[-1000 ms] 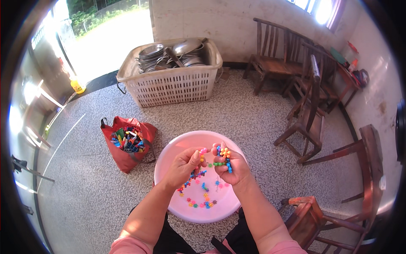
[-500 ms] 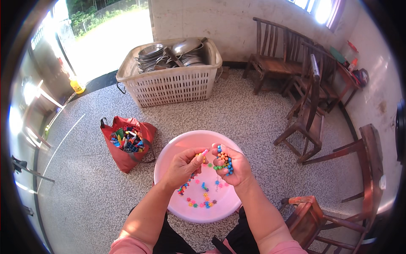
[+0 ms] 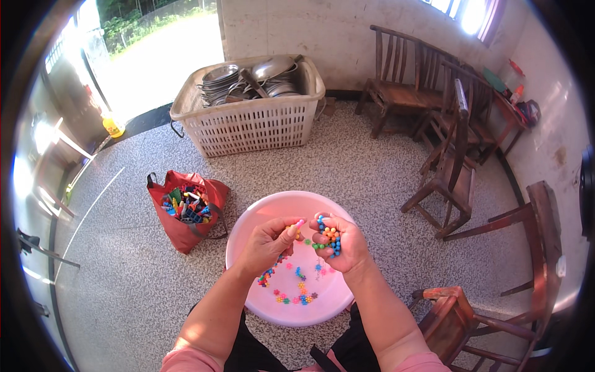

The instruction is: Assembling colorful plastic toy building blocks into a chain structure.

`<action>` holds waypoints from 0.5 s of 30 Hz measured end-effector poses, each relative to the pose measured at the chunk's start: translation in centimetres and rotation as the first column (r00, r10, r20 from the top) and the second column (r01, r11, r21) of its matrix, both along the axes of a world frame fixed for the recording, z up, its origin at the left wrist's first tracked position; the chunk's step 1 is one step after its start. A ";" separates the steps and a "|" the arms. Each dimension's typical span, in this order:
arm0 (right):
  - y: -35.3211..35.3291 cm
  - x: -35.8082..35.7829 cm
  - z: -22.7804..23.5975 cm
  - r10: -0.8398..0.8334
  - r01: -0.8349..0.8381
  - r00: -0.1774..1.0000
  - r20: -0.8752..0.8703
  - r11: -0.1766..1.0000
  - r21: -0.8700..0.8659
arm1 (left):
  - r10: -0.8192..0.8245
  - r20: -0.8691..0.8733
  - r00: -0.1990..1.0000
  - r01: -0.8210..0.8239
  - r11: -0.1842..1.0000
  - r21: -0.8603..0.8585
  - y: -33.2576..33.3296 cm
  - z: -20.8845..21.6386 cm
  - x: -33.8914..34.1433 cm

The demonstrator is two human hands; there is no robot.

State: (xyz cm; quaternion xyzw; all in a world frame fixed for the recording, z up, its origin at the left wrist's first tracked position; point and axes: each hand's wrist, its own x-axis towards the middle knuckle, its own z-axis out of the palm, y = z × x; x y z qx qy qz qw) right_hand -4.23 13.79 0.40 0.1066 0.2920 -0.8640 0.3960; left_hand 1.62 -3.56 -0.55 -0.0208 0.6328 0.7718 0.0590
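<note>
Pink piece [image 3: 300, 223] (left hand [image 3: 265, 246]); basin [image 3: 333, 294] beneath

L hand [image 3: 263, 245] over tub's [image 3: 328, 297] L half, knuckles up-L, thumb [image 3: 289, 233] laid against index in a tight pinch, tips pointing R. R hand [image 3: 348, 245] over tub's R half, palm turned in, fingers [image 3: 320, 238] curled L in a loose cupped grip. Hands level w/ ea. other, tips close but apart, gap abt above tub's mid. L forearm [image 3: 214, 304] & R forearm [image 3: 382, 304] bare, rising from tub's near side, angled in. Wrists approx straight. Legs [image 3: 237, 347] spread at tub's near edge.
</note>
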 end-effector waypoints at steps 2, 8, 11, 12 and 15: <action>-0.1 0.0 0.0 0.007 -0.006 1.000 -0.024 1.000 0.029 | -0.003 0.003 1.000 0.003 1.000 0.002 0.0 0.0 0.0; -0.1 0.3 0.3 -0.017 0.017 0.997 -0.076 1.000 0.005 | 0.011 -0.032 0.999 -0.013 0.998 -0.063 -0.1 -0.2 0.1; 0.0 0.3 0.3 -0.009 0.009 0.998 -0.060 1.000 -0.002 | 0.007 -0.035 0.999 -0.009 0.998 -0.056 -0.2 0.0 0.1; 0.1 0.2 0.2 0.009 -0.010 0.997 -0.074 1.000 -0.005 | 0.001 -0.028 1.000 -0.002 1.000 -0.031 -0.2 0.0 0.1; 0.3 0.1 0.2 0.038 -0.037 0.993 -0.112 0.999 0.005 | -0.004 -0.015 1.000 0.004 1.000 0.007 -0.2 0.1 0.0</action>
